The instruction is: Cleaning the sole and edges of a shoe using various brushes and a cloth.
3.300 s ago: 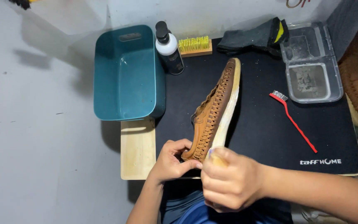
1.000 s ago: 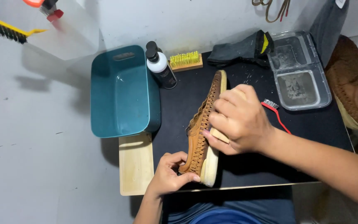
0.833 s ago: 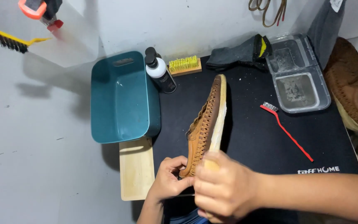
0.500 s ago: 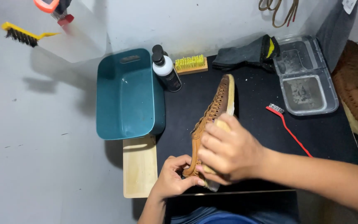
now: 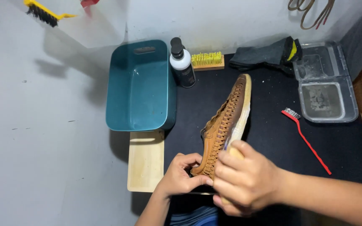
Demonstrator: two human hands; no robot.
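A brown woven shoe with a pale sole stands on its side on the black mat, toe pointing away from me. My left hand grips its heel end. My right hand is closed around a small pale object, only partly visible, pressed against the sole near the heel.
A teal tub stands left of the mat, with a wooden board in front of it. At the back are a pump bottle, a yellow-bristled brush and dark cloth. A red-handled brush and clear tray lie right.
My right hand has slid back along the sole toward the heel, after earlier running up toward the toe. My left hand has stayed on the heel.
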